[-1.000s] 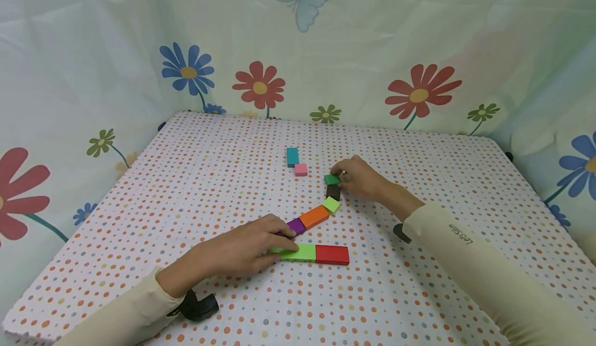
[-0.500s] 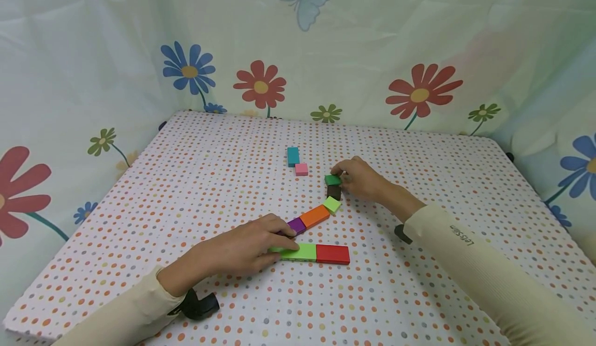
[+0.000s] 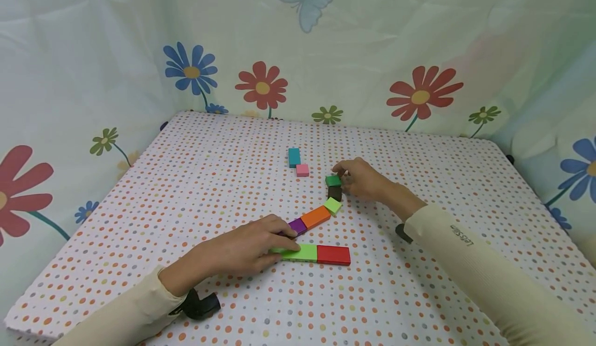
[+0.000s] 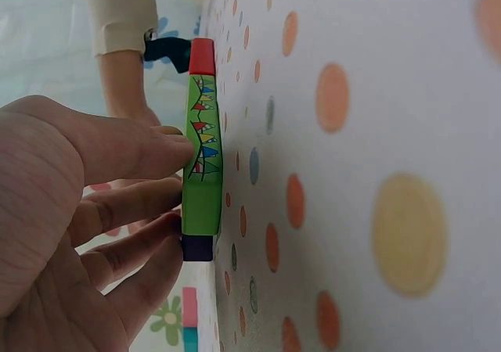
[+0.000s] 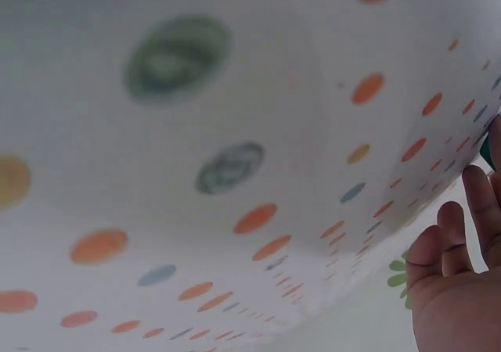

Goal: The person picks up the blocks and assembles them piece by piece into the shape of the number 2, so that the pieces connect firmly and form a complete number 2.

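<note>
My left hand (image 3: 251,245) holds a light green rectangular block (image 3: 304,253), its index finger on top and its thumb at the near left edge. In the left wrist view this block (image 4: 203,141) shows a printed row of little flags. My other left fingertips are at a purple block (image 3: 298,226). My right hand (image 3: 363,179) holds a small green block (image 3: 332,181) at its far right end, with the thumb partly hidden. A black block (image 3: 334,194) sits right in front of that one. In the right wrist view, my fingers (image 5: 477,188) nearly cover a sliver of green.
A red block (image 3: 333,255) continues the light green one to the right. An orange block (image 3: 316,217) and a small lime block (image 3: 332,206) link purple to black. Further back lie a teal block (image 3: 294,158) and a pink block (image 3: 302,170) on the dotted cloth (image 3: 396,294).
The head view has shifted slightly. Both hands stay almost where they were, and the blocks keep their arrangement.
</note>
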A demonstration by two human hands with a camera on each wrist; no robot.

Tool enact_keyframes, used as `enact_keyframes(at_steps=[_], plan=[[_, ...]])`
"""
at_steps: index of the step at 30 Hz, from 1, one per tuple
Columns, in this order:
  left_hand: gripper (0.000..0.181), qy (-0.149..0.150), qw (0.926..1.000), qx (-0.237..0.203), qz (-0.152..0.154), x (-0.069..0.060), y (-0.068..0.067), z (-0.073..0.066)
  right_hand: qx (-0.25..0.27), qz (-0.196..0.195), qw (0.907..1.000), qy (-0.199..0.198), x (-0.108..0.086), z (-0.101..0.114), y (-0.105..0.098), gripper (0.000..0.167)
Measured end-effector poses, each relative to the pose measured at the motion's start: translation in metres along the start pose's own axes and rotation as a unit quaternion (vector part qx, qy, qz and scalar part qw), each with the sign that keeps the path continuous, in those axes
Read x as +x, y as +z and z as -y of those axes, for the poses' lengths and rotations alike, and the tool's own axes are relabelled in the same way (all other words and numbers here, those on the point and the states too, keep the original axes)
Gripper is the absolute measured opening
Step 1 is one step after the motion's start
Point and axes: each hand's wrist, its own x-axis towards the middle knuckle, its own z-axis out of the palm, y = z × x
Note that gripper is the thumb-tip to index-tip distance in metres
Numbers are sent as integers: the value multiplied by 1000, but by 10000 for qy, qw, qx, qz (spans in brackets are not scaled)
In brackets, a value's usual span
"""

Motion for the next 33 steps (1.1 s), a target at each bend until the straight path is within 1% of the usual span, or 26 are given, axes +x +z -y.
enact_keyframes(at_steps=[5, 8, 14, 17, 20, 27, 33], plan=[[32, 37, 10000, 12, -15, 0, 1, 1, -5, 191, 9997, 147, 5, 0, -7, 49], [31, 53, 10000, 18, -37, 0, 1, 1, -2, 221, 9996, 188, 8, -2, -10, 49], [30, 56, 10000, 22, -48, 0, 1, 1, 16, 21, 9999, 110, 15, -4, -16, 38], [29, 41, 10000, 28, -49, 0, 1, 1, 67, -64, 9999, 107, 20, -3, -17, 37], [29, 42, 10000, 30, -63, 0, 1, 1, 150, -119, 9995, 248, 25, -1, -18, 39], [28, 47, 10000, 7, -88, 0, 0, 0, 301, -154, 9963, 792, 40, 7, -15, 47], [28, 58, 10000, 0, -81, 0, 0, 0, 231, -182, 9943, 1021, 52, 21, -7, 52]])
